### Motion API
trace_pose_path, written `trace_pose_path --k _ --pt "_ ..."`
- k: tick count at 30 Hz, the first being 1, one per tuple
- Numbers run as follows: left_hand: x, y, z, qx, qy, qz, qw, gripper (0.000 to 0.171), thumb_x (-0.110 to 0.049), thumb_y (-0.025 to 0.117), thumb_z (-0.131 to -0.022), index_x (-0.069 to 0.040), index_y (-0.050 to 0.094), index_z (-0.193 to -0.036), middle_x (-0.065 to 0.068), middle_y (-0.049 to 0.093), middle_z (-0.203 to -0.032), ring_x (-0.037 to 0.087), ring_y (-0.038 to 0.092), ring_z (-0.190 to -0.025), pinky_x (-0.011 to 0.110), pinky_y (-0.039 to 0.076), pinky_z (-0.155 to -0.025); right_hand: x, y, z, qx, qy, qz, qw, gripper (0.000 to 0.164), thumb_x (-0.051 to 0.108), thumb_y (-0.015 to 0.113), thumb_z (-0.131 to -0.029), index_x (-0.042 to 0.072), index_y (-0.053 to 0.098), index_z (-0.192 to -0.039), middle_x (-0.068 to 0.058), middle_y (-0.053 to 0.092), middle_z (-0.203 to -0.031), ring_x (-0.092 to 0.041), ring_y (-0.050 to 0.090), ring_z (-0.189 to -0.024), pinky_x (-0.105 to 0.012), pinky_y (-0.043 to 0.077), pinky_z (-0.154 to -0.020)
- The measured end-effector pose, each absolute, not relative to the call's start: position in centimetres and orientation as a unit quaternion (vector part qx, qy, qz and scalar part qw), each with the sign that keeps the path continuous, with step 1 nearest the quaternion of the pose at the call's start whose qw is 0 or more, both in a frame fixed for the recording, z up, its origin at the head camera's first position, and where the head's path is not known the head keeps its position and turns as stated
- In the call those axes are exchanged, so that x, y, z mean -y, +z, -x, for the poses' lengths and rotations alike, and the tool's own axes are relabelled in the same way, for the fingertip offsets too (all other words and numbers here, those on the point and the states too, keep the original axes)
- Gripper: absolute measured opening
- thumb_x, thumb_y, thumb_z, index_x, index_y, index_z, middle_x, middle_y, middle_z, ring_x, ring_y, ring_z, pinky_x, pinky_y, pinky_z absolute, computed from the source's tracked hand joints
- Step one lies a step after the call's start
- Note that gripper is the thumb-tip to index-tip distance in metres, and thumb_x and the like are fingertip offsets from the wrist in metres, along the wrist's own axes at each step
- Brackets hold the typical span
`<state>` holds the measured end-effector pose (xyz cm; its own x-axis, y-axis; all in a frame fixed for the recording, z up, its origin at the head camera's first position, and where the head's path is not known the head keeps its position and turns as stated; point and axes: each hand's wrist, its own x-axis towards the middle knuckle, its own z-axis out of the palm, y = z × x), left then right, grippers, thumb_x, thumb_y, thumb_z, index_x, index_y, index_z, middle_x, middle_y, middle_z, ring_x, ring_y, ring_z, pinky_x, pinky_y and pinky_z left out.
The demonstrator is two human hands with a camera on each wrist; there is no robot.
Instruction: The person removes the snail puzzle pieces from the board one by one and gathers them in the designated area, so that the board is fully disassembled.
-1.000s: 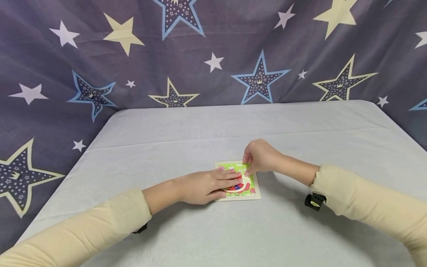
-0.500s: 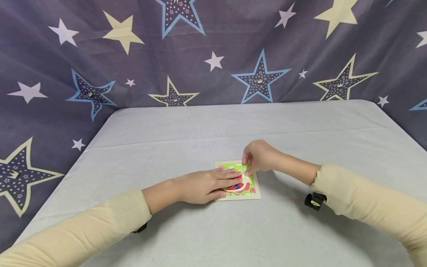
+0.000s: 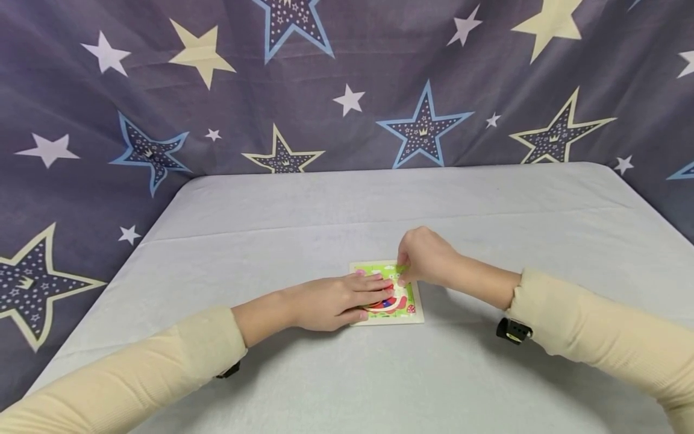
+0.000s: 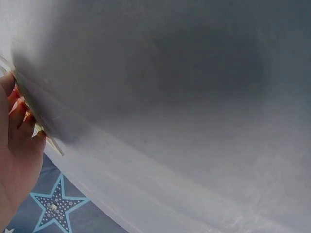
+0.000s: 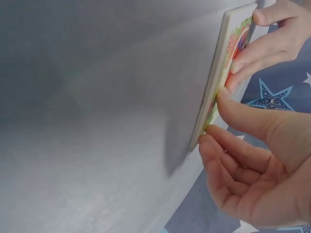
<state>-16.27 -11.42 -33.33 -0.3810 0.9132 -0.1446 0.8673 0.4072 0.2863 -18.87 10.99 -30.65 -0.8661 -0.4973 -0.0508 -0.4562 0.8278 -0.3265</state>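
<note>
A small square picture puzzle point(image 3: 414, 318) with a pale wooden border lies on the table. Its bright green picture has red, blue and white parts and a small red mushroom. My left hand point(image 3: 338, 302) rests flat across the left half, fingers straight, hiding that side. At the far right corner my right hand point(image 3: 428, 256) bends down over the picture. In the right wrist view its thumb point(image 5: 238, 109) and index fingertip stand a little apart on the picture, pinching a puzzle piece point(image 5: 212, 114) at that corner; the other fingers curl beneath. The piece is mostly covered by the fingers.
A pale grey cloth covers the table point(image 3: 303, 211), with a crease running across it. Behind hangs a dark curtain point(image 3: 368, 54) printed with stars. Each sleeve has a black wrist camera point(image 3: 514, 331) under it.
My right hand has shifted very slightly to the right and its wrist has turned a little, with the fingertips still at the same corner. The left hand and the puzzle have not moved.
</note>
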Motion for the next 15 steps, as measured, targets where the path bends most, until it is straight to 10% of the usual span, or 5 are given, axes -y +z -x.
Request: trace_pose_path --k 15 --pt "11.4 -33.3 16.4 -0.829 0.080 -0.532 0.151 0.051 -0.029 0.043 -0.103 -0.017 0.031 -0.151 -0.001 0.027 -0.160 0.015 0.023 -0.150 0.038 0.020 -0.124 -11.3 -30.8 20.5 -0.945 -0.169 0.250 0.124 0.027 0.019 0.088 -0.067 0.004 0.069 -0.079 -0.005 0.066 -0.077 -0.012 0.055 -0.070 -0.019 0.049 -0.062"
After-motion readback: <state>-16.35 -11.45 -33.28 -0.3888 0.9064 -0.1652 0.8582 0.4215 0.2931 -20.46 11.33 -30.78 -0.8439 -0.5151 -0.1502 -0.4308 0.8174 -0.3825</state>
